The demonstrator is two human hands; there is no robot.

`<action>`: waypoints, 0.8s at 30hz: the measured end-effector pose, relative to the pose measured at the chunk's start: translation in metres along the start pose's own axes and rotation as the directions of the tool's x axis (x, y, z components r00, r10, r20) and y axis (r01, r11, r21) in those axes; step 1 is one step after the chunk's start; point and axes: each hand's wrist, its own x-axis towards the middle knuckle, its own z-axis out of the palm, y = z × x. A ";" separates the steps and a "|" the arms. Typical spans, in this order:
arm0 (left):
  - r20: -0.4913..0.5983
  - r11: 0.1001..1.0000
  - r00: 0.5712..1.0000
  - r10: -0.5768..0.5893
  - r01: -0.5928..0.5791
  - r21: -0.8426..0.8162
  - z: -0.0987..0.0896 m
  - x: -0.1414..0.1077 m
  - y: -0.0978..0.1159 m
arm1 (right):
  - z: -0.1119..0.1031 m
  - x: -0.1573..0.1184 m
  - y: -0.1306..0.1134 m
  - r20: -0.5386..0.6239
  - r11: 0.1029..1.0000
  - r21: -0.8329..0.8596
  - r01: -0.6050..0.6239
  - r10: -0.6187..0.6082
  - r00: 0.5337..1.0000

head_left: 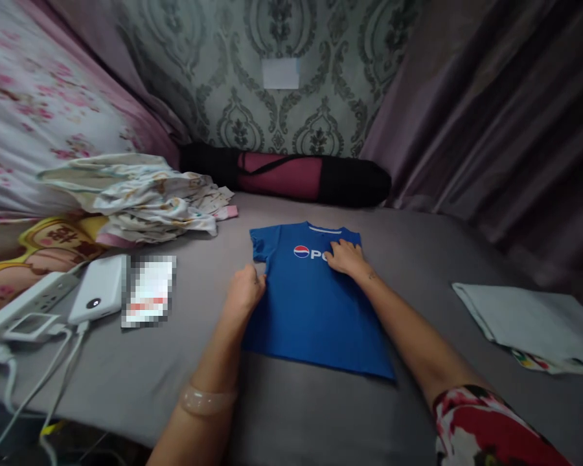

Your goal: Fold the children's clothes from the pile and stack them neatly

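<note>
A blue T-shirt (311, 317) with a round red, white and blue logo lies spread on the grey sheet, its collar pointing away from me. At its left side, just below the sleeve, my left hand (247, 285) is closed on the shirt's edge. My right hand (346, 257) rests on the upper right of the shirt, fingers extended over part of the white lettering. The right sleeve does not show; it is hidden or tucked under. A pale bangle (208, 400) circles my left forearm.
Heaped clothes (150, 194) lie at the back left. Near them are a white power bank (100, 288), a power strip (43, 298) with cables and a blurred-out packet (149, 291). A long black and maroon bag (279, 175) lies along the wall. Folded clothes (534, 323) sit at the right.
</note>
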 end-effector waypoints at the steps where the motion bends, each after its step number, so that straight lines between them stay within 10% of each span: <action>1: 0.023 1.000 1.000 -0.004 0.005 -0.017 -0.002 0.000 0.000 | -0.004 0.004 -0.010 -0.047 0.999 0.021 0.033 -0.032 0.998; 6: 0.100 0.999 0.995 -0.006 0.010 -0.035 -0.006 -0.001 0.001 | -0.009 0.032 -0.086 -0.099 0.899 0.348 0.266 -0.247 0.964; 13: 0.229 0.993 0.973 0.035 -0.008 -0.114 -0.011 0.001 -0.002 | 0.001 0.057 -0.181 0.011 0.870 0.471 0.146 -0.171 0.985; 20: 0.282 0.991 0.954 0.102 -0.072 -0.115 -0.012 0.006 -0.007 | 0.014 0.049 -0.212 0.004 0.948 0.298 0.112 -0.119 0.993; 24: 0.290 0.988 0.948 0.129 -0.097 -0.122 -0.015 0.004 -0.007 | 0.018 0.057 -0.203 0.006 0.834 0.550 0.051 -0.065 0.998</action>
